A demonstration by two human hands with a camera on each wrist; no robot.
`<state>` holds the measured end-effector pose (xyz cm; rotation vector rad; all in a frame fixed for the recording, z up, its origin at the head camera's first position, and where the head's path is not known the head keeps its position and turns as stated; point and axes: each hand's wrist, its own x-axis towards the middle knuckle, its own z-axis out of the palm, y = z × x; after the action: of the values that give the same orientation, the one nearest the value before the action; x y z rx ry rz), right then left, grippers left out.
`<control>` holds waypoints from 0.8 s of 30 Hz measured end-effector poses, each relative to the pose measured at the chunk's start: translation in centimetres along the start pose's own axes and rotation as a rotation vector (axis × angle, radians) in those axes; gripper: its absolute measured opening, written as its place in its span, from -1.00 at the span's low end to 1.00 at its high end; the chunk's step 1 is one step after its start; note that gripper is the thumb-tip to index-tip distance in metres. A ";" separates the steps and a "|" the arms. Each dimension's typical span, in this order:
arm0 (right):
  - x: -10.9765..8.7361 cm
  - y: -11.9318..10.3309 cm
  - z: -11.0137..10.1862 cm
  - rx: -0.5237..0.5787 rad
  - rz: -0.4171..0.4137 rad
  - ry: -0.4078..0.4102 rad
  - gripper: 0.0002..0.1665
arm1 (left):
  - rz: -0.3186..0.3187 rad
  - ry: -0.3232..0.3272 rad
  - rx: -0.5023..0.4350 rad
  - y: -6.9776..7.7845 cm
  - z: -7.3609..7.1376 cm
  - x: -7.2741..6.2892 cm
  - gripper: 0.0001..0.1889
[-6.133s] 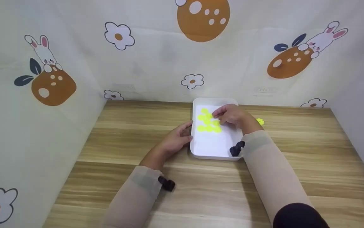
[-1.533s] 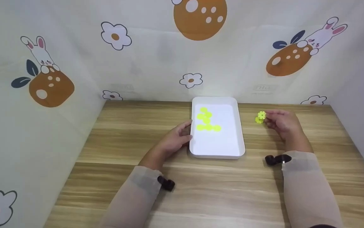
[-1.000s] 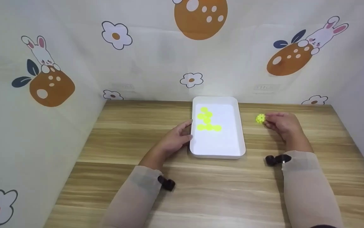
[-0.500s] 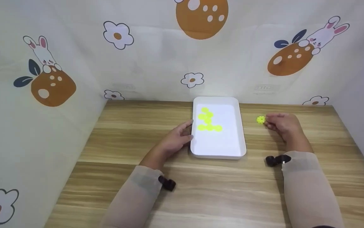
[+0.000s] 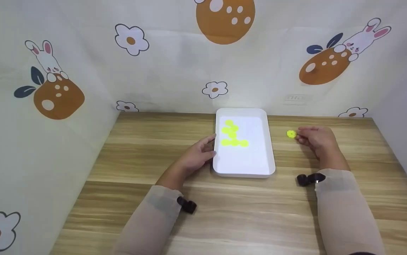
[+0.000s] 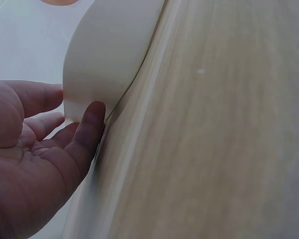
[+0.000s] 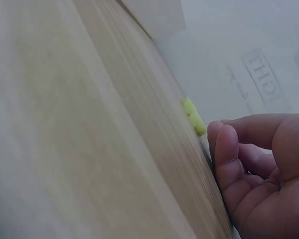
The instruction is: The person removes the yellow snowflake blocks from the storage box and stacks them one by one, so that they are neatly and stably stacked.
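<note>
My left hand (image 5: 195,156) rests at the left side of a white tray (image 5: 244,166), fingers loosely spread with the tips at its outer wall. In the left wrist view, the fingers and thumb meet the tray's smooth wall (image 6: 107,55). Several yellow snowflake discs (image 5: 232,135) lie inside the tray, toward its back left. Right of the tray, my right hand (image 5: 316,141) pinches a yellow snowflake disc (image 5: 291,134) by its edge, low over the tabletop. Edge-on in the right wrist view, the yellow piece (image 7: 193,117) looks thick, like stacked discs; its lower end meets the fingertips.
A wood-grain tabletop (image 5: 246,212) lies under both hands and the tray. A pale patterned cloth wall (image 5: 175,71) rises close behind the tray, with more wall at left and right. Small black wrist devices (image 5: 186,205) sit at both sleeve cuffs.
The right hand has moved from the tray to its right, and one disc has left the tray. It lowered the pinched disc over another yellow disc there; left hand still.
</note>
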<state>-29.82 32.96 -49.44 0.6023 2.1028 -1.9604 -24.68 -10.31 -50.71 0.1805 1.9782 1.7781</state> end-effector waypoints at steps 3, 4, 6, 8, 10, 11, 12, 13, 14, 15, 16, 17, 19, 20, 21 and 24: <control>-0.1 -0.1 0.0 0.033 -0.004 -0.010 -0.42 | -0.004 0.002 -0.002 0.0 0.0 0.0 -0.27; -0.2 -0.3 0.1 0.041 -0.005 -0.015 -0.48 | -0.003 0.003 -0.003 0.0 0.0 0.0 -0.27; -0.4 -0.6 0.2 0.058 -0.008 -0.028 -0.65 | -0.002 0.004 -0.005 0.1 0.1 -0.1 -0.27; -0.7 -1.0 0.5 0.087 -0.011 -0.054 -0.80 | 0.000 0.004 -0.012 0.2 0.1 -0.1 -0.27; -1.0 -1.5 0.8 0.116 -0.014 -0.090 -0.87 | 0.003 0.004 -0.015 0.2 0.1 -0.1 -0.27; -1.3 -1.7 1.0 0.129 -0.017 -0.107 -0.87 | 0.004 0.005 -0.013 0.3 0.1 -0.1 -0.27; -1.5 -2.0 1.3 0.138 -0.021 -0.125 -0.86 | 0.003 0.008 -0.010 0.3 0.1 -0.1 -0.28; -1.7 -2.2 1.5 0.139 -0.026 -0.141 -0.85 | 0.001 0.010 -0.008 0.3 0.1 -0.1 -0.28; -2.0 -2.4 1.8 0.137 -0.031 -0.153 -0.84 | -0.002 0.011 -0.008 0.3 0.1 -0.1 -0.28; -2.2 -2.6 2.1 0.138 -0.038 -0.167 -0.84 | -0.004 0.013 -0.007 0.3 0.1 -0.1 -0.28; -2.4 -2.8 2.4 0.139 -0.047 -0.180 -0.84 | -0.006 0.014 -0.005 0.3 0.1 -0.1 -0.28; -2.7 -3.0 2.6 0.134 -0.059 -0.188 -0.84 | -0.007 0.013 -0.005 0.3 0.1 -0.1 -0.28; -3.1 -3.3 3.3 0.125 -0.085 -0.203 -0.87 | -0.004 0.007 -0.013 0.3 0.1 -0.1 -0.28; -3.3 -3.5 3.6 0.121 -0.102 -0.213 -0.88 | 0.000 0.004 -0.015 0.2 0.1 -0.1 -0.28; -3.5 -3.6 3.9 0.125 -0.119 -0.225 -0.89 | 0.003 0.004 -0.011 0.2 0.1 -0.1 -0.28; -3.9 -3.9 4.8 0.118 -0.164 -0.257 -0.90 | 0.007 0.005 -0.004 0.2 0.1 -0.2 -0.28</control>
<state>-28.61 27.44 -44.73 0.1868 1.9442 -2.1302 -24.54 -10.29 -50.47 0.1827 1.9800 1.7884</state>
